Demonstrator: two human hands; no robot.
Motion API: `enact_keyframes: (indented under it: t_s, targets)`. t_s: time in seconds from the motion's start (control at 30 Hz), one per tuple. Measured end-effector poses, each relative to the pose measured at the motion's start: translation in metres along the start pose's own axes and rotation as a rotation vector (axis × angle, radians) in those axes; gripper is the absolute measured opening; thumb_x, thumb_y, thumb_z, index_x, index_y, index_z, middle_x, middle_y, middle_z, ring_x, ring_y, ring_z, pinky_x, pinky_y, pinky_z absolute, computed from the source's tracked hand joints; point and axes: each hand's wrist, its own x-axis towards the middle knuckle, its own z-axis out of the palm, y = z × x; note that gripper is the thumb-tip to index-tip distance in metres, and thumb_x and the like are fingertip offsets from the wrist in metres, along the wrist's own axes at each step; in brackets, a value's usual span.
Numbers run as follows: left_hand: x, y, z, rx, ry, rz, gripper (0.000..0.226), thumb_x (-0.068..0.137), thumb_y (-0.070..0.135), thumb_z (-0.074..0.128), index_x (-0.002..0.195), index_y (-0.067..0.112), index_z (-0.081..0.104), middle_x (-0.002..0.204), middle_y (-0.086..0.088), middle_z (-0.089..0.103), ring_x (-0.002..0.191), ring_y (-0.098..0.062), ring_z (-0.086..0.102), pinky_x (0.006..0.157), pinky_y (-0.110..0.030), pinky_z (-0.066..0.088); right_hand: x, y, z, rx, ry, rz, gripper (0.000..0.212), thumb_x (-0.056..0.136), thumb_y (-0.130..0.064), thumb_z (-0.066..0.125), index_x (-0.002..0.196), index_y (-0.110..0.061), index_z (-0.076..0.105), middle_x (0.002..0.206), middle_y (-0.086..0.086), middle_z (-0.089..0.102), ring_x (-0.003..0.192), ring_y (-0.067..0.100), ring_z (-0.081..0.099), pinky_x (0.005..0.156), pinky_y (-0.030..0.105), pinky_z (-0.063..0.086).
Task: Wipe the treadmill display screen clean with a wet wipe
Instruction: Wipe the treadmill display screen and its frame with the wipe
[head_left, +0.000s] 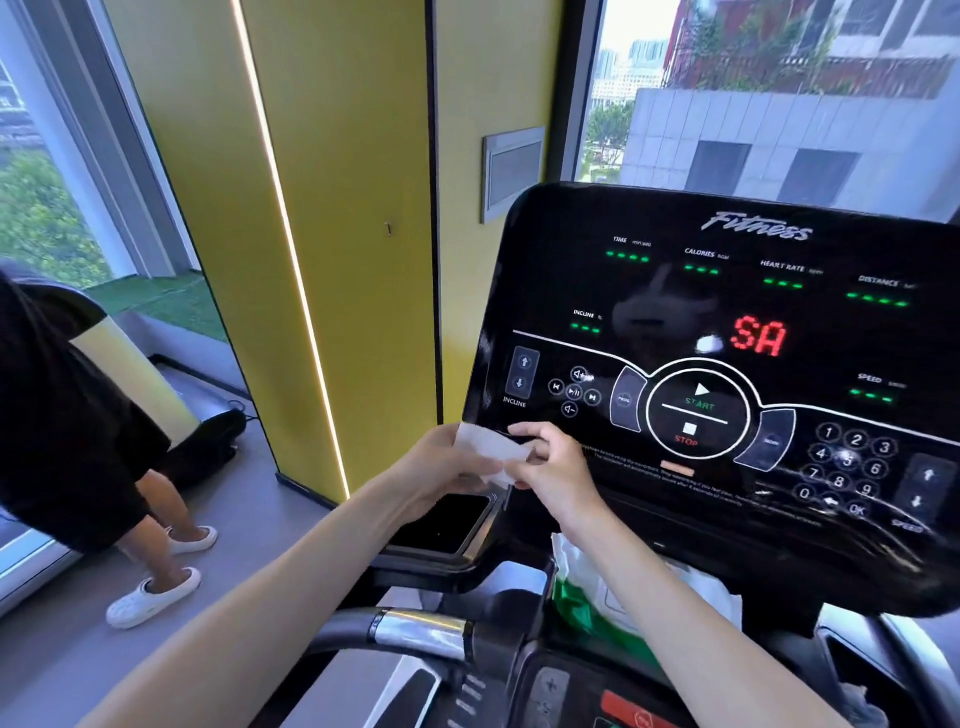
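The black treadmill display screen fills the right half of the view, lit with green dashes and red letters. A white wet wipe is stretched between both hands just in front of the console's lower left corner. My left hand grips the wipe's left side from below. My right hand pinches its right edge with curled fingers. The wipe is not touching the screen.
A green and white wipe packet lies in the tray under the console. A chrome-banded handrail runs below. A person in black with white shoes stands at the left by a yellow pillar and windows.
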Motion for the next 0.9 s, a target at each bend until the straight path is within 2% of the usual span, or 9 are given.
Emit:
enact_keyframes:
  t_s: [0.07,0.13,0.2,0.33,0.43,0.57,0.73,0.8,0.9]
  targets:
    - [0.005,0.001,0.0,0.248,0.228,0.065,0.016,0.078,0.0,0.068,0.085,0.01,0.059,0.089,-0.016,0.067,0.083,-0.029,0.063,0.083,-0.043,0.054,0.0,0.007,-0.002,-0.208,0.073,-0.129,0.029,0.077,-0.001,0.06,0.102,-0.016,0.062,0.079,-0.002,0.06,0.072,0.011,0.056,0.069,0.022,0.047]
    - [0.016,0.004,-0.002,0.509,0.487,0.21,0.012,0.079,0.001,0.06,0.077,0.012,0.057,0.076,-0.006,0.061,0.075,-0.024,0.057,0.068,-0.035,0.049,0.0,0.019,-0.009,-0.475,0.167,-0.233,0.026,0.081,-0.004,0.056,0.103,-0.017,0.061,0.091,-0.002,0.06,0.087,0.015,0.054,0.079,0.027,0.045]
    - [0.027,0.006,-0.001,0.685,0.544,0.405,0.01,0.08,0.001,0.055,0.077,0.01,0.06,0.073,-0.001,0.059,0.071,-0.021,0.055,0.061,-0.032,0.043,-0.001,0.029,-0.016,-0.653,0.189,-0.249,0.026,0.083,-0.004,0.052,0.106,-0.015,0.06,0.103,-0.001,0.06,0.1,0.019,0.051,0.09,0.032,0.041]
    - [0.049,0.004,0.022,1.038,0.295,0.713,0.018,0.075,-0.007,0.058,0.076,0.009,0.065,0.08,-0.001,0.06,0.07,-0.02,0.056,0.055,-0.027,0.04,-0.007,0.037,-0.022,-0.734,0.147,-0.168,0.029,0.088,-0.008,0.048,0.114,-0.016,0.057,0.117,-0.002,0.059,0.114,0.021,0.047,0.097,0.032,0.035]
    - [0.063,0.005,0.029,1.368,0.11,0.911,0.028,0.063,-0.016,0.06,0.074,0.009,0.068,0.076,-0.005,0.058,0.07,-0.024,0.057,0.059,-0.034,0.048,-0.01,0.037,-0.021,-0.731,0.144,-0.165,0.03,0.089,-0.008,0.048,0.117,-0.016,0.055,0.115,0.0,0.059,0.111,0.02,0.048,0.088,0.034,0.043]
    - [0.07,0.0,0.011,1.621,0.032,1.138,0.02,0.063,-0.008,0.069,0.067,0.01,0.062,0.077,-0.004,0.053,0.071,-0.021,0.051,0.063,-0.034,0.049,-0.009,0.041,-0.02,-0.805,0.184,-0.241,0.03,0.086,-0.007,0.049,0.114,-0.015,0.057,0.112,-0.001,0.059,0.108,0.02,0.048,0.078,0.034,0.045]
    - [0.072,-0.008,-0.008,1.588,0.184,1.081,0.026,0.06,-0.009,0.069,0.071,0.014,0.06,0.079,0.0,0.051,0.073,-0.018,0.049,0.066,-0.031,0.046,-0.005,0.044,-0.011,-0.794,0.237,-0.281,0.029,0.082,-0.004,0.053,0.109,-0.015,0.06,0.108,-0.002,0.06,0.104,0.02,0.05,0.077,0.032,0.046]
    - [0.073,-0.008,-0.014,1.476,0.311,1.002,0.032,0.054,-0.012,0.068,0.072,0.013,0.062,0.079,0.0,0.053,0.072,-0.019,0.051,0.063,-0.03,0.046,-0.004,0.044,-0.007,-0.789,0.258,-0.311,0.029,0.08,-0.002,0.055,0.105,-0.013,0.062,0.104,-0.002,0.061,0.101,0.021,0.052,0.078,0.033,0.048]
    - [0.07,-0.002,-0.016,1.19,0.496,0.879,0.032,0.058,-0.015,0.065,0.077,0.011,0.065,0.079,-0.002,0.058,0.072,-0.02,0.053,0.06,-0.029,0.042,-0.001,0.045,-0.002,-0.812,0.269,-0.342,0.029,0.076,0.0,0.058,0.101,-0.012,0.064,0.099,0.0,0.062,0.096,0.022,0.054,0.08,0.034,0.048]
